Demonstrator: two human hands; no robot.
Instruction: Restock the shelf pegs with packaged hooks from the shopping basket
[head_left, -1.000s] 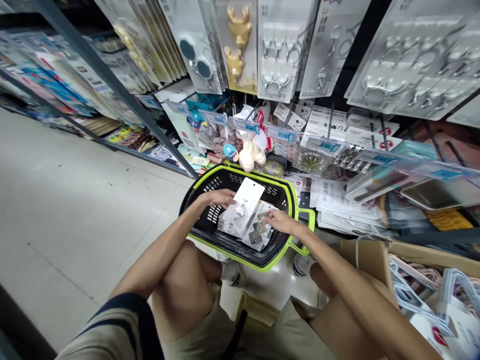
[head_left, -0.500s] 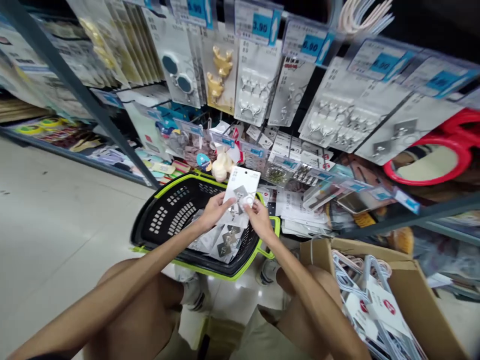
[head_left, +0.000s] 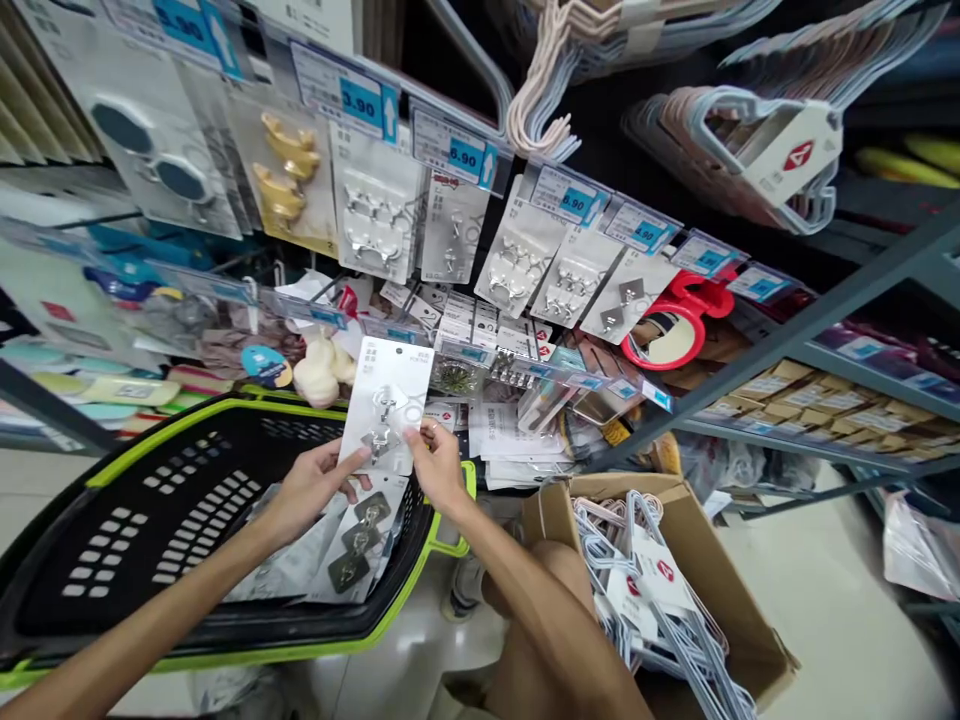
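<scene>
A white hook card (head_left: 388,395) with shiny square hooks is held upright above the basket's right end. My left hand (head_left: 319,485) pinches its lower left edge between thumb and fingers. My right hand (head_left: 436,462) grips the lower right edge, its thumb on the card's front. Beneath them, in the black basket (head_left: 97,520) with a lime-green rim, lie several packs, among them a card with dark square hooks (head_left: 358,545).
Ahead, a rack holds hanging hook packs (head_left: 375,215) below price tags. Clothes hangers (head_left: 780,165) hang at the upper right. On the right stands a cardboard box (head_left: 551,515) of hangers, near a slanted metal rack post (head_left: 765,345).
The view has turned right and come closer, so the rack and basket sit further left and more hangers show. Both hands still hold the card.
</scene>
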